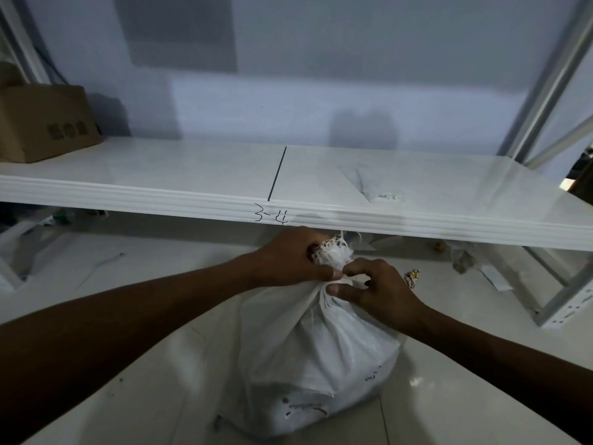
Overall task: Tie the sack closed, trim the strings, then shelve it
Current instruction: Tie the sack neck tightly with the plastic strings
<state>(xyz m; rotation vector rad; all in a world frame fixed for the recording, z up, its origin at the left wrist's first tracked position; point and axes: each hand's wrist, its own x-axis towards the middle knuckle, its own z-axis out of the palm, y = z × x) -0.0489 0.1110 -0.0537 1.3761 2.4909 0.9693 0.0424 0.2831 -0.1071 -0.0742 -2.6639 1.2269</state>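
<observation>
A white woven sack (308,358) stands on the pale floor in front of the shelf, its mouth gathered into a frayed bunch (333,253). My left hand (288,256) is closed around that bunch from the left. My right hand (375,290) pinches the sack's neck just below it, thumb and fingertips pressed on the cloth. Whether a string lies around the neck is hidden by my fingers. The white metal shelf (192,175) runs across the view just beyond my hands, marked "3-4" on its front edge.
A brown cardboard box (45,123) sits at the shelf's far left. Grey shelf uprights (545,85) rise at the right, with a lower frame post (564,303) near the floor. Small scraps and a wrapper (412,277) lie on the floor under the shelf.
</observation>
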